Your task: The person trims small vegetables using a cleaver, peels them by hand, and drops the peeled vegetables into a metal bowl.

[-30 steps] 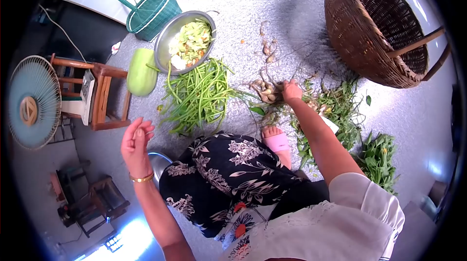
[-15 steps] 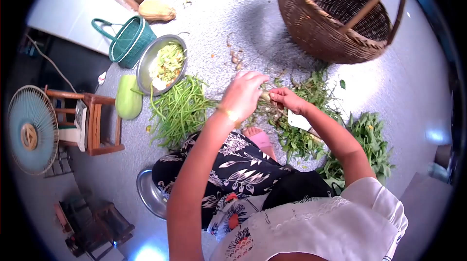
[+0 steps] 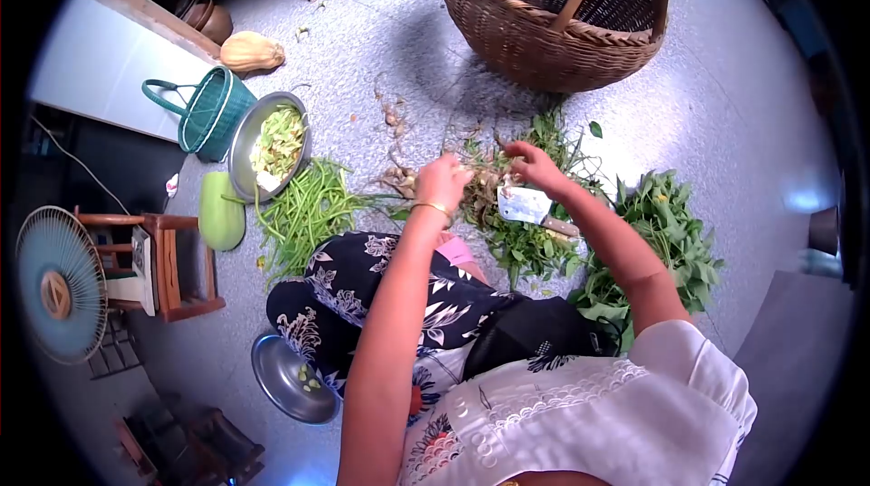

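My left hand (image 3: pixel 441 183), with a gold bangle at the wrist, is closed in a pinch. A small pale thing shows at its fingertips, too small to name. My right hand (image 3: pixel 537 168) hovers over the greens with its fingers apart and holds nothing I can see. Just below it, a cleaver (image 3: pixel 523 205) with a wooden handle lies flat on a heap of leafy greens (image 3: pixel 524 253). Brownish bulbs or peelings (image 3: pixel 397 180) are scattered on the floor beside my left hand.
A large wicker basket (image 3: pixel 553 55) stands ahead. To the left are green beans (image 3: pixel 313 218), a metal bowl (image 3: pixel 241 152) of cut vegetables, a green basket (image 3: pixel 210 114), a pale gourd (image 3: pixel 220 214) and a squash (image 3: pixel 251 52). More leaves (image 3: pixel 675 241) lie right; another bowl (image 3: pixel 281 395) sits near my knee.
My hands, together at a pale bulb-like piece before, have moved apart. The right hand has opened from its pinch, and the cleaver is now more fully visible. The whole view has shifted.
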{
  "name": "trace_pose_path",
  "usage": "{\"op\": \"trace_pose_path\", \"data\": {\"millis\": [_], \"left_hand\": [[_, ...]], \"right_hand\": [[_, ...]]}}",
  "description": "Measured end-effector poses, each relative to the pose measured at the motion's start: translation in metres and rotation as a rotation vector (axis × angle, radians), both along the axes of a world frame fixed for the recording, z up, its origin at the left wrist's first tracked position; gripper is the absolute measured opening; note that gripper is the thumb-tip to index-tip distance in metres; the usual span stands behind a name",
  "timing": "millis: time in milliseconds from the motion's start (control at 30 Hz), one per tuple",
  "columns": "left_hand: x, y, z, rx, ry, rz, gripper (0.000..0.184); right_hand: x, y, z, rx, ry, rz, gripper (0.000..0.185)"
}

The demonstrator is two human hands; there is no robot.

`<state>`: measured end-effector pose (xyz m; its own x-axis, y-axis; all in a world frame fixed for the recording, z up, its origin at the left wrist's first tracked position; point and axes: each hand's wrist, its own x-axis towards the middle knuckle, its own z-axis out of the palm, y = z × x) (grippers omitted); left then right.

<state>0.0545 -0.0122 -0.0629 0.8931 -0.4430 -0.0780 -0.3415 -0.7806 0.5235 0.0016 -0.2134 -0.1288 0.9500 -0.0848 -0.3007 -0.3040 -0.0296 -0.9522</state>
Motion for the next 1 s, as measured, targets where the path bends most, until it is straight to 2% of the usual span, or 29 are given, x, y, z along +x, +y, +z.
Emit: {"op": "trace_pose_path", "data": {"millis": [67,100,133,200,267,300,333,400,467,533,567,633,733,800,833,867,933,967,1000], "left_hand": [[0.009,0.016,-0.033,-0.375,0.33,0.068,0.021],[0.002,0.015,0.0,-0.469,0.602,0.18,0.022],[0.001,0.016,0.008,-0.47,0.598,0.182,0.022],[0.0,0.022,0.014,-0.722,0.918,0.437,0.024],[0.001,0.027,0.012,-0.765,0.937,0.442,0.023],[0.001,0.029,0.013,-0.878,1.01,0.449,0.022],[0.0,0.032,0.016,-0.992,1.08,0.456,0.021],[-0.001,0.036,0.022,-1.027,1.065,0.433,0.021],[-0.001,0.038,0.025,-1.177,1.195,0.43,0.024],[0.0,0.04,0.025,-1.205,1.218,0.417,0.026],[0.0,0.041,0.026,-1.239,1.214,0.396,0.027],[0.001,0.039,0.028,-1.276,1.209,0.366,0.028],[0.0,0.035,0.032,-1.3,1.171,0.382,0.027],[0.0,0.032,0.03,-1.172,0.973,0.287,0.026],[0.002,0.032,0.027,-1.172,0.955,0.263,0.025],[0.002,0.03,0.024,-1.177,0.952,0.26,0.025],[-0.001,0.024,0.019,-1.254,0.704,0.217,0.03],[0.0,0.025,0.02,-1.233,0.724,0.218,0.034],[-0.001,0.024,0.02,-1.234,0.723,0.213,0.034]], "right_hand": [[-0.021,-0.029,-0.062,-0.987,0.056,0.155,0.027],[-0.037,-0.036,-0.075,-0.979,0.193,0.225,0.025],[-0.057,-0.038,-0.086,-0.967,0.333,0.296,0.026],[-0.092,-0.035,-0.105,-1.217,0.404,0.491,0.027],[-0.116,-0.033,-0.114,-1.276,0.394,0.516,0.035],[-0.124,-0.034,-0.132,-1.309,0.332,0.46,0.039],[-0.124,-0.034,-0.134,-1.308,0.318,0.469,0.039],[-0.119,-0.031,-0.138,-1.382,0.342,0.484,0.032],[-0.116,-0.025,-0.117,-1.35,0.345,0.516,0.034],[-0.113,-0.019,-0.1,-1.206,0.418,0.431,0.038],[-0.116,-0.022,-0.109,-1.162,0.389,0.289,0.041],[-0.117,-0.026,-0.095,-1.116,0.341,0.265,0.042],[-0.126,-0.028,-0.054,-1.017,0.329,0.221,0.047],[-0.135,-0.031,-0.045,-0.784,0.222,0.077,0.054],[-0.137,-0.029,-0.036,-0.797,0.184,0.006,0.054],[-0.135,-0.027,-0.027,-0.802,0.181,0.005,0.054],[-0.13,-0.022,-0.013,-0.613,-0.021,-0.098,0.044],[-0.125,-0.023,-0.023,-0.593,-0.052,-0.053,0.033],[-0.124,-0.023,-0.024,-0.595,-0.054,-0.057,0.033]]}}
